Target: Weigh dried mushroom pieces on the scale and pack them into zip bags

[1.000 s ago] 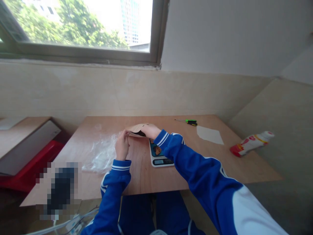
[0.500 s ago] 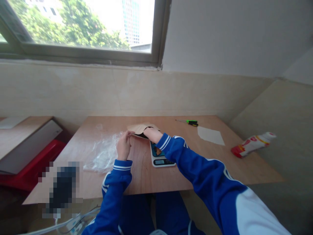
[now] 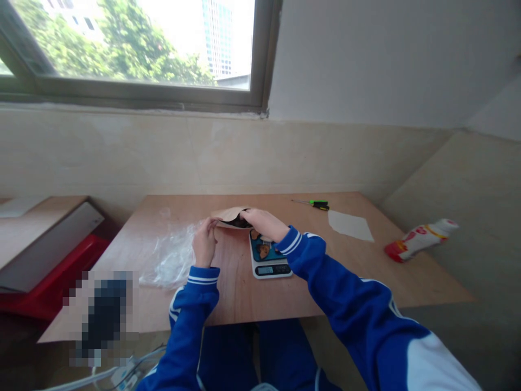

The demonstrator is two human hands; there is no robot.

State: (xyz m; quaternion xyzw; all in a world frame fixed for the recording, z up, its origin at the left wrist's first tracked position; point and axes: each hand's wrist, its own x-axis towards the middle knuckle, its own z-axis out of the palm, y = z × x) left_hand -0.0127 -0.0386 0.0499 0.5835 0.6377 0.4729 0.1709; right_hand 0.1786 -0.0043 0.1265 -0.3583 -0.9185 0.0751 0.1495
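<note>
A brown paper bag (image 3: 230, 214) lies on the wooden table (image 3: 244, 293) with its dark mouth toward me. My left hand (image 3: 204, 243) pinches the bag's near left edge, fingers closed. My right hand (image 3: 264, 223) rests at the bag's mouth with its fingertips at the opening; what they hold, if anything, is hidden. Just under my right wrist sits a small white kitchen scale (image 3: 267, 258) with a lit display and brown pieces on its blue platform.
A crumpled clear plastic bag (image 3: 171, 255) lies left of my hands. A green-handled screwdriver (image 3: 316, 204) and a white paper sheet (image 3: 350, 225) lie at the far right. A red-and-white bottle (image 3: 419, 238) lies off the table's right edge. A red box (image 3: 52, 271) stands left.
My right hand has drawn back out of the bag's mouth toward me, uncovering more of the scale. The left hand keeps its hold on the bag's edge.
</note>
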